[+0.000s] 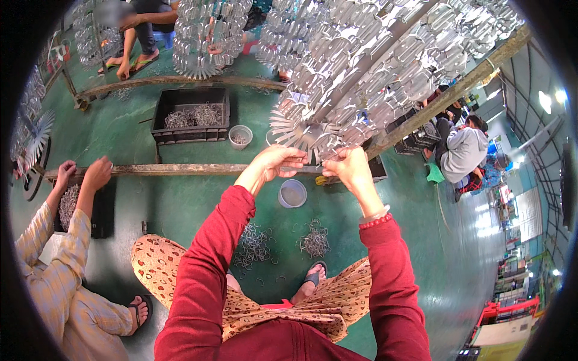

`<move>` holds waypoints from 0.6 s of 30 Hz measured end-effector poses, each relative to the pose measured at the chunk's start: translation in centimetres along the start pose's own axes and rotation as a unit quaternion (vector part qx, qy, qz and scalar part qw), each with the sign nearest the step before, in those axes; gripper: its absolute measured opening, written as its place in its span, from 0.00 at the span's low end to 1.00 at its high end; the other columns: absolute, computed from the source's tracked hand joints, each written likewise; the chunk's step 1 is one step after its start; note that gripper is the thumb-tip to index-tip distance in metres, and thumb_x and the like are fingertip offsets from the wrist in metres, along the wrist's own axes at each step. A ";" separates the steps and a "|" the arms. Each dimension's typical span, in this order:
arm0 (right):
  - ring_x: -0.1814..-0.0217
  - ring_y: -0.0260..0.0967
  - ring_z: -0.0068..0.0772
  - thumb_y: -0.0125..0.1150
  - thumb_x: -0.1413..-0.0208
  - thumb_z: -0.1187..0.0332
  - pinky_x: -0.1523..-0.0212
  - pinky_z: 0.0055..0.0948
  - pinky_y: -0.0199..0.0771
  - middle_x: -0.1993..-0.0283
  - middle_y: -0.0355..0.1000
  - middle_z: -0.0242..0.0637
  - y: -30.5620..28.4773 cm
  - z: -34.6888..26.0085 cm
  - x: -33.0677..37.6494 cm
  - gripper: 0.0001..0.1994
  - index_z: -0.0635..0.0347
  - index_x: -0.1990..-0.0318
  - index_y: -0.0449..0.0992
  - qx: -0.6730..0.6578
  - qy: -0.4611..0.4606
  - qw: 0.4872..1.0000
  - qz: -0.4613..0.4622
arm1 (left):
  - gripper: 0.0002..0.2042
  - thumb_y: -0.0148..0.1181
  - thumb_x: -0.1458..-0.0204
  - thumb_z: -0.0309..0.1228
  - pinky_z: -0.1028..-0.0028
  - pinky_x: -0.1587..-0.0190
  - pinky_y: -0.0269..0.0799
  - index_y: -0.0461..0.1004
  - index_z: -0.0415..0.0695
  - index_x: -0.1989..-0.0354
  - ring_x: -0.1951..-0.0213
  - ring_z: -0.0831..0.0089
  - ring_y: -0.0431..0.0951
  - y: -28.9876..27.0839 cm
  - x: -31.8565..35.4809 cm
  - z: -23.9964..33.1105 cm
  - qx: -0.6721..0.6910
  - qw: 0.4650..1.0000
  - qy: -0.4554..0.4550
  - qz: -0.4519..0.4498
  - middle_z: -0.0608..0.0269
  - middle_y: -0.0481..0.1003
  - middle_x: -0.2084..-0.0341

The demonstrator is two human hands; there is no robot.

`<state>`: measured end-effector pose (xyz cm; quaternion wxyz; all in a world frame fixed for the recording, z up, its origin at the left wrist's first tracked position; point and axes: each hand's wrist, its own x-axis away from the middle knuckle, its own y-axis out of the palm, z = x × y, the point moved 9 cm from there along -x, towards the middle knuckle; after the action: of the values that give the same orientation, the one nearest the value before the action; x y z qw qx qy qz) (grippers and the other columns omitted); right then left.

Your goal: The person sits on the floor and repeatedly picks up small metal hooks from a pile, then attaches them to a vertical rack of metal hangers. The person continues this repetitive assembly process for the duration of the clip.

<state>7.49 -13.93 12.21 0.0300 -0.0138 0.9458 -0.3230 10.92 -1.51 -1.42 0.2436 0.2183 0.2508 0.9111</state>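
In front of me, a dense hanging cluster of shiny silvery metal pieces (355,72) ends low in a fan of flat strips (307,133). Just under that fan, my left hand (276,165) has its thumb and fingers pinched together near the strip tips. My right hand (350,168), a beaded bracelet at its wrist, pinches at the cluster's lower edge, a short gap from the left. Whatever small piece lies between the fingers is too small to make out. Below the hands, a pale plastic tub (292,194) stands on the floor.
Loose curved metal hooks lie in two heaps (254,245) (314,240) by my feet. A wooden rail (180,169) crosses before me; beyond it are a black crate (191,115) of hooks and a white bucket (240,137). Co-workers' hands (96,174) work at left; others sit farther off.
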 end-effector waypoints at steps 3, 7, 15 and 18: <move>0.78 0.74 0.28 0.62 0.58 0.77 0.78 0.28 0.72 0.81 0.73 0.44 -0.2 -0.4 0.7 0.05 0.74 0.75 0.76 0.086 -0.011 0.996 0.027 | 0.09 0.59 0.49 0.36 0.75 0.65 0.69 0.77 0.47 0.63 0.68 0.81 0.75 -0.2 0.3 -0.6 -0.009 1.000 0.001 0.018 0.68 0.78 0.67; 0.80 0.73 0.31 0.61 0.59 0.74 0.75 0.31 0.72 0.83 0.73 0.45 0.2 -2.0 1.7 0.05 0.69 0.79 0.77 0.167 -0.039 0.985 0.034 | 0.11 0.61 0.52 0.34 0.81 0.73 0.67 0.77 0.42 0.63 0.73 0.82 0.75 -0.4 -0.1 -1.0 -0.011 1.000 0.017 0.020 0.66 0.78 0.72; 0.78 0.74 0.28 0.62 0.59 0.74 0.75 0.29 0.72 0.82 0.74 0.44 -1.5 -1.6 1.3 0.06 0.71 0.76 0.77 0.142 -0.012 0.988 0.059 | 0.10 0.64 0.54 0.35 0.83 0.77 0.63 0.77 0.43 0.66 0.74 0.81 0.76 1.8 -0.8 -0.7 0.012 0.998 0.052 0.040 0.67 0.78 0.74; 0.78 0.74 0.26 0.61 0.59 0.75 0.75 0.28 0.73 0.82 0.74 0.43 -1.5 -1.6 1.8 0.06 0.72 0.76 0.77 0.141 -0.013 0.989 0.048 | 0.09 0.63 0.53 0.34 0.83 0.78 0.62 0.77 0.42 0.67 0.78 0.81 0.73 2.1 -0.5 -1.2 0.063 0.994 0.058 0.068 0.66 0.77 0.76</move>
<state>5.59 -14.25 14.27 0.0595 0.0318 0.8901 -0.4508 9.98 -3.85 -1.31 0.1518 0.1967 0.3057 0.9191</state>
